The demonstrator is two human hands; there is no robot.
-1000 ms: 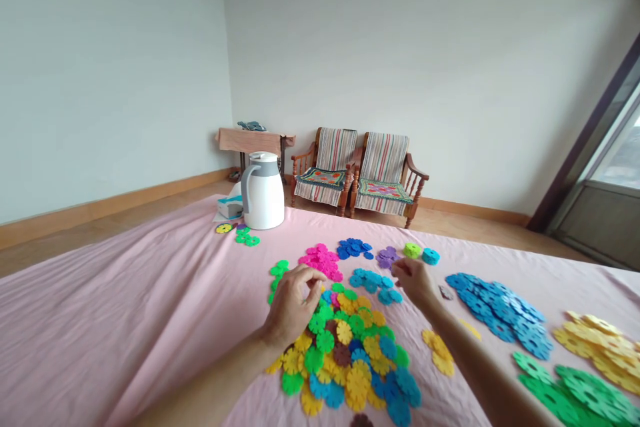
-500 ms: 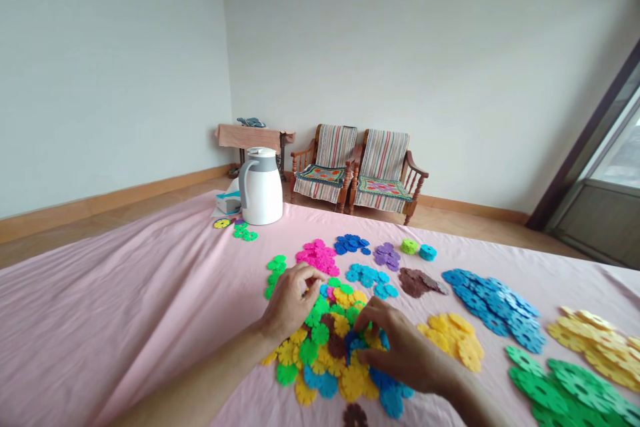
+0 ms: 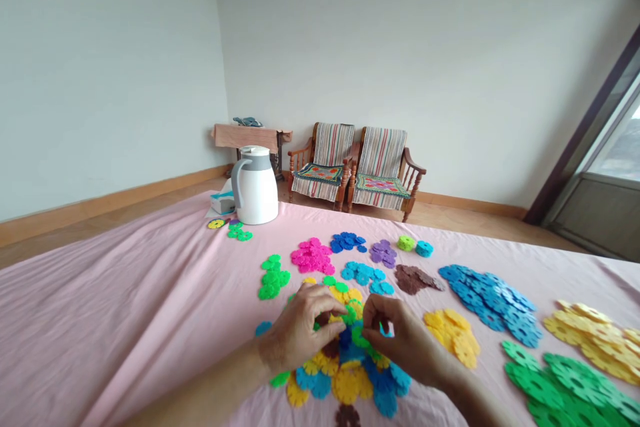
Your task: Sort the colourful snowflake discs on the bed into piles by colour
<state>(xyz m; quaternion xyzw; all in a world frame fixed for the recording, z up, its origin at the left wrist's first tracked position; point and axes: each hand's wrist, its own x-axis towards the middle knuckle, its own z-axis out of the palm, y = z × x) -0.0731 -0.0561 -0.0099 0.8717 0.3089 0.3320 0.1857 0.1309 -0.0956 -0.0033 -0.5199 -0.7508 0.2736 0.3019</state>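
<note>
The mixed pile of flower pieces (image 3: 353, 352) lies at six o'clock on the pink cloth (image 3: 150, 320). Half a second ago, the left hand (image 3: 295, 327) was by the pile's ten o'clock edge. Now it is nearer the middle, close to the right hand (image 3: 405, 340) at three o'clock, so both reach the same bits. The right fingers were spread wider; now they bend in. The hands are apart, and you can't tell if either pinches a piece.
</note>
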